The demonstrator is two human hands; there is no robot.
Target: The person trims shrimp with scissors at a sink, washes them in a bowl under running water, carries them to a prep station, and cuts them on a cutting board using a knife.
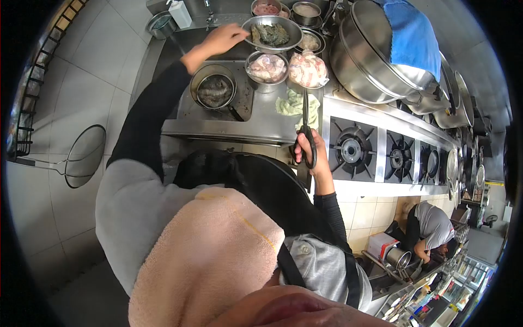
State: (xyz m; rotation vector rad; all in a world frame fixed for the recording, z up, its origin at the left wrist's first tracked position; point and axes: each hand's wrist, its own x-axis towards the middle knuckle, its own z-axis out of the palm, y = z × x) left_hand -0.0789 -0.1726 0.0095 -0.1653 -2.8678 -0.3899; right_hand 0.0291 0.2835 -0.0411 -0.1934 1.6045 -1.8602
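My right hand (311,150) grips the black handles of a pair of scissors (305,117), whose blades point away from me toward a plastic bag of pale pink meat (307,70). My left hand (226,39) reaches over the counter with fingers stretched out, at the rim of a steel bowl (251,43). Dark grey-green pieces, perhaps raw prawns (272,34), lie in that bowl. Below my left wrist stands a handled pot (192,90) with what look like grey prawns (214,91) in it. Another bowl holds bagged pale meat (267,68).
A green cloth (291,104) lies on the steel counter (218,126). To the right are a large steel pot (359,60) with a blue towel (411,35) and several gas burners (351,150). A strainer (86,156) is at left. Another person (433,226) bends over at far right.
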